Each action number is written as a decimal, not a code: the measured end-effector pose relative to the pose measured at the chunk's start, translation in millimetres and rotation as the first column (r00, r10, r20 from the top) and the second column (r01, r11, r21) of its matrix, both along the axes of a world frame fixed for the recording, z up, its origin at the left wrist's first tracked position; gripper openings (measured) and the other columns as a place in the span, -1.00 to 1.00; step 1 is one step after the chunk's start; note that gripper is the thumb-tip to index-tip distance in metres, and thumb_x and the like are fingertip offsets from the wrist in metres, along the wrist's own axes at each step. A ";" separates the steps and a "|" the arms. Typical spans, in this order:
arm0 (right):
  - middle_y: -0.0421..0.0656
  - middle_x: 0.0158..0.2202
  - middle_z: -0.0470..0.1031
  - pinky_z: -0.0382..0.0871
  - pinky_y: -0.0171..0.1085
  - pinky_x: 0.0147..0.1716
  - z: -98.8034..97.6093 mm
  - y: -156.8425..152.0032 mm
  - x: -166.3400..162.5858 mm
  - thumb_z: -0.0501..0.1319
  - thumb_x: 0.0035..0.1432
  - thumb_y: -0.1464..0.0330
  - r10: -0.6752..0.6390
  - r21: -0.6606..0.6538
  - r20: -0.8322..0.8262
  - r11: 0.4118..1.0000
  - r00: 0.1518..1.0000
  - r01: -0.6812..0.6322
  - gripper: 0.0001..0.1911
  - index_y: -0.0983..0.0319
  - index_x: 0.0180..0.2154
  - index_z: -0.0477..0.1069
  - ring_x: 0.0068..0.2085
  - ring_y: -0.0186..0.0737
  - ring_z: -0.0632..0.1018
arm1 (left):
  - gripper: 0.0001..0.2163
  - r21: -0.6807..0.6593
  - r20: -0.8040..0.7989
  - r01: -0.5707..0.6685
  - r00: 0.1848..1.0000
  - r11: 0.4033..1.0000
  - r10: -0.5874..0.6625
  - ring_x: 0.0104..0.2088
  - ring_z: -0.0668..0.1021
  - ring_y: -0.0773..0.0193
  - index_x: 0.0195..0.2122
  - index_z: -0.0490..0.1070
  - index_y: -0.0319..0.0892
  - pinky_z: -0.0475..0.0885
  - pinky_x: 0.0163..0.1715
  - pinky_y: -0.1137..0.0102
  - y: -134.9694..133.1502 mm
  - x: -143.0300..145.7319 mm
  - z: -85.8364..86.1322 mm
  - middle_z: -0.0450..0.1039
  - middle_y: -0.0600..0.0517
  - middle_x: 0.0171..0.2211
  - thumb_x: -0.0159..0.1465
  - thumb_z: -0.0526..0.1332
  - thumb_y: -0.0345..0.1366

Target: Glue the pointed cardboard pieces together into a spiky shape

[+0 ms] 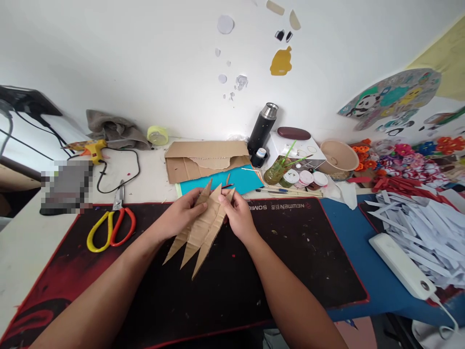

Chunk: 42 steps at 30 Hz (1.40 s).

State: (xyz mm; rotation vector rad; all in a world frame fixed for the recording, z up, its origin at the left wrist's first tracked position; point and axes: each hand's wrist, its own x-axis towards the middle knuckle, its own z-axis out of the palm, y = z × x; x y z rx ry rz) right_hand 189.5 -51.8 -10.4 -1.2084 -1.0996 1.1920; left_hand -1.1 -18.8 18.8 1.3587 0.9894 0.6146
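Over the desk (25,266), the pointed cardboard pieces (205,228) sit between the left hand (187,208), pinching their far left side, and the right hand (238,213), pinching their far right, long axis slanting toward the desk's near left corner.

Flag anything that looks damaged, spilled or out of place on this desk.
The cardboard sheet beyond the dark mat looks damaged: its surface is torn along a ragged edge. Small pale specks dot the mat. No liquid spill stands out.
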 end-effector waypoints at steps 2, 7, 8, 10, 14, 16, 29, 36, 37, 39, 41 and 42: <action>-0.13 -0.22 0.61 0.46 -0.19 -0.19 0.6 1.2 0.5 0.32 0.24 0.07 -0.032 0.002 0.033 0.999 0.999 0.032 -0.68 0.17 -0.15 0.53 -0.20 -0.10 0.58 | -0.56 0.031 -0.060 0.039 0.998 0.999 -0.037 -0.09 0.60 0.04 0.15 0.46 -0.13 0.50 -0.09 0.24 -1.7 1.2 1.5 0.59 -0.03 -0.06 0.34 0.26 -0.01; -0.16 -0.28 0.62 0.42 -0.21 -0.23 -0.5 1.5 -0.6 0.29 0.24 0.09 -0.080 0.007 0.156 0.997 0.984 0.080 -0.70 0.18 -0.20 0.56 -0.26 -0.13 0.55 | -0.55 0.160 -0.210 0.007 0.977 0.987 0.027 -0.17 0.58 0.05 0.17 0.49 -0.13 0.48 -0.14 0.25 -3.2 5.9 -2.5 0.61 -0.01 -0.12 0.37 0.18 -0.01; -0.17 -0.31 0.61 0.41 -0.21 -0.24 -1.0 1.4 -0.7 0.29 0.23 0.09 -0.086 0.002 0.172 0.996 0.981 0.086 -0.70 0.18 -0.21 0.56 -0.28 -0.14 0.53 | -0.56 0.188 -0.233 0.008 0.972 0.982 0.037 -0.16 0.58 0.05 0.15 0.49 -0.13 0.47 -0.13 0.25 -3.5 6.7 -3.8 0.61 -0.01 -0.12 0.38 0.17 -0.01; -0.19 -0.34 0.59 0.39 -0.23 -0.26 -1.8 1.2 -0.7 0.30 0.22 0.08 -0.094 -0.007 0.188 0.995 0.978 0.097 -0.70 0.18 -0.23 0.55 -0.31 -0.16 0.51 | -0.58 0.211 -0.255 0.026 0.966 0.977 0.030 -0.15 0.58 0.05 0.11 0.51 -0.15 0.47 -0.10 0.24 -4.1 7.7 -5.3 0.61 -0.02 -0.11 0.39 0.15 0.01; -0.20 -0.32 0.59 0.39 -0.23 -0.23 -1.1 0.7 -0.2 0.31 0.23 0.09 -0.095 -0.006 0.178 0.995 0.979 0.098 -0.71 0.18 -0.23 0.56 -0.29 -0.17 0.52 | -0.50 0.207 -0.222 0.056 0.975 0.977 -0.009 -0.08 0.60 -0.01 0.16 0.51 -0.16 0.49 -0.03 0.22 -5.5 8.2 -3.5 0.62 -0.06 -0.05 0.42 0.11 0.10; -0.19 -0.31 0.61 0.40 -0.23 -0.21 -0.2 0.5 -0.1 0.31 0.24 0.09 -0.090 -0.006 0.179 0.996 0.980 0.093 -0.70 0.19 -0.22 0.57 -0.28 -0.16 0.53 | -0.44 0.218 -0.219 0.051 0.976 0.975 -0.002 -0.01 0.60 -0.05 0.22 0.50 -0.15 0.49 0.04 0.19 -5.9 8.6 -2.2 0.64 -0.07 -0.04 0.44 0.07 0.15; -0.21 -0.33 0.60 0.40 -0.21 -0.18 -2.9 0.3 -0.5 0.30 0.26 0.10 -0.065 0.010 0.218 0.998 0.974 0.065 -0.73 0.16 -0.23 0.58 -0.28 -0.15 0.53 | -0.55 0.240 -0.263 0.068 0.965 0.968 -0.003 -0.05 0.59 -0.06 -0.13 0.52 -0.14 0.45 0.09 0.11 -6.0 9.7 -3.6 0.59 -0.07 -0.19 0.45 0.04 0.13; -0.21 -0.37 0.56 0.37 -0.22 -0.23 -3.5 -0.2 0.0 0.30 0.26 0.09 -0.053 0.009 0.241 0.999 0.969 0.052 -0.71 0.17 -0.24 0.57 -0.31 -0.17 0.50 | -0.57 0.311 -0.332 0.102 0.943 0.945 0.008 -0.24 0.57 0.03 -0.20 0.51 -0.12 0.47 -0.16 0.22 -5.7 9.3 -3.0 0.59 -0.05 -0.26 0.46 0.02 0.10; -0.21 -0.37 0.56 0.36 -0.22 -0.23 -3.7 -0.1 -0.1 0.30 0.26 0.09 -0.055 0.011 0.242 0.998 0.969 0.054 -0.71 0.17 -0.25 0.56 -0.31 -0.17 0.50 | -0.57 0.320 -0.338 0.102 0.941 0.942 0.013 -0.25 0.57 0.03 -0.21 0.50 -0.12 0.46 -0.17 0.23 -5.8 9.3 -3.7 0.60 -0.05 -0.26 0.46 0.02 0.09; -0.21 -0.37 0.56 0.36 -0.22 -0.24 -4.0 0.1 -0.3 0.30 0.25 0.09 -0.061 0.011 0.241 0.998 0.969 0.060 -0.72 0.18 -0.26 0.56 -0.31 -0.17 0.50 | -0.58 0.334 -0.355 0.108 0.935 0.936 0.018 -0.25 0.58 0.03 -0.23 0.49 -0.11 0.46 -0.17 0.23 -6.3 9.5 -5.0 0.60 -0.06 -0.26 0.47 0.01 0.08; -0.20 -0.35 0.57 0.37 -0.22 -0.24 -3.9 0.1 -0.4 0.30 0.25 0.10 -0.064 0.010 0.234 0.998 0.970 0.064 -0.73 0.17 -0.26 0.56 -0.30 -0.16 0.51 | -0.60 0.345 -0.376 0.118 0.926 0.931 0.022 -0.24 0.59 0.02 -0.22 0.48 -0.10 0.45 -0.17 0.23 -7.1 10.0 -6.0 0.60 -0.07 -0.26 0.47 0.01 0.06; -0.20 -0.35 0.58 0.38 -0.22 -0.24 -3.7 0.1 -0.5 0.30 0.24 0.11 -0.064 0.008 0.231 0.998 0.971 0.064 -0.73 0.17 -0.26 0.56 -0.30 -0.16 0.52 | -0.61 0.352 -0.386 0.120 0.922 0.928 0.028 -0.23 0.59 0.00 -0.21 0.48 -0.09 0.45 -0.16 0.22 -7.6 10.2 -6.4 0.60 -0.07 -0.27 0.47 0.01 0.06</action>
